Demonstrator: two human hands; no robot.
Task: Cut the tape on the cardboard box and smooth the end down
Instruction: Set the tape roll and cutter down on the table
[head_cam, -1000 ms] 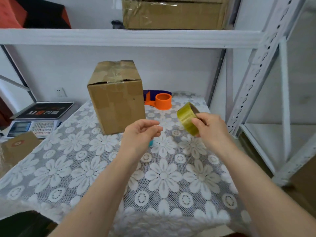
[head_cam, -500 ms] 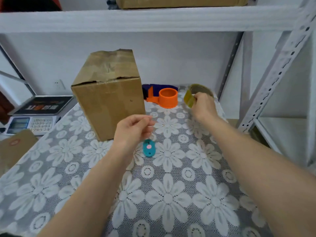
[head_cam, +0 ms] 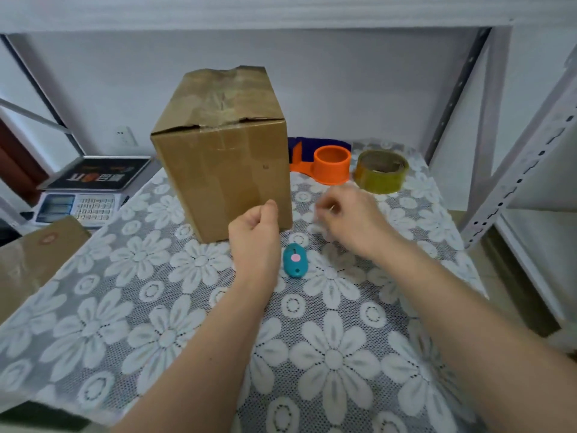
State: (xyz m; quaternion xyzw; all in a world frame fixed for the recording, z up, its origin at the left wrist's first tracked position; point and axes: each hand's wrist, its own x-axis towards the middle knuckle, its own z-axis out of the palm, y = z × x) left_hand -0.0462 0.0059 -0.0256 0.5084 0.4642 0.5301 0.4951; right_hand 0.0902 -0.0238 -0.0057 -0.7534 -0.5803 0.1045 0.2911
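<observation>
Table draped in a grey lace cloth with white flowers (head_cam: pixel 162 332), set inside a white metal shelving frame (head_cam: pixel 512 170).

Tall brown cardboard box (head_cam: pixel 223 170) stands upright toward the back left of the cloth; top flaps creased, glossy clear tape running over the top seam and down onto the front face.

Grey weighing scale with keypad (head_cam: pixel 84 195) off the cloth, left of the box.

Left hand (head_cam: pixel 254 239) loosely curled with fingers drawn in, nothing held, just in front of the box's lower right corner; knuckles overlap the box face, contact unclear.

Right hand (head_cam: pixel 352 223) blurred, fingers bent inward, empty as far as can be seen, right of the box and apart from it.

Roll of yellowish clear packing tape (head_cam: pixel 381 171) lies flat near the back right, beyond the right hand.

Orange plastic tape dispenser (head_cam: pixel 331 165) just left of the roll.

Small teal oval cutter with a pink dot (head_cam: pixel 294 260) lies on the cloth between the wrists, untouched.
</observation>
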